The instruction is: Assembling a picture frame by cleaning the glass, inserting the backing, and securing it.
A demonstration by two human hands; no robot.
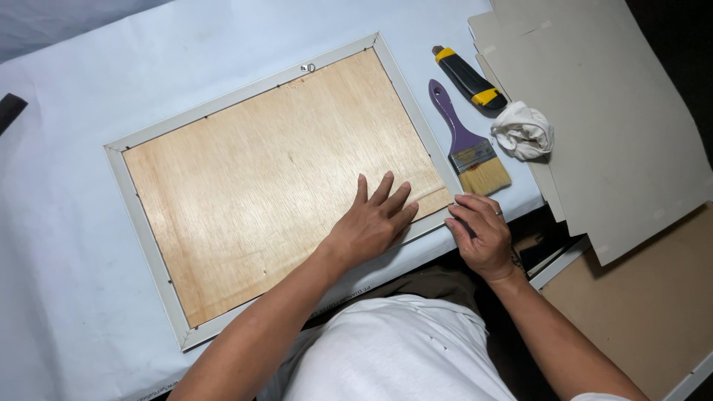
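A picture frame lies face down on the table, its plywood back panel (275,178) showing inside a white rim (137,223). My left hand (371,223) rests flat on the panel near its right front corner, fingers spread. At that corner my right hand (481,234) has its fingers curled against the frame's rim; something small and dark shows between the fingers, and I cannot tell what it is.
A purple-handled paintbrush (464,141), a black and yellow utility knife (469,79) and a crumpled white cloth (523,130) lie to the right of the frame. Grey cardboard sheets (616,134) overlap the table's right edge. A pale blue sheet (67,134) covers the table.
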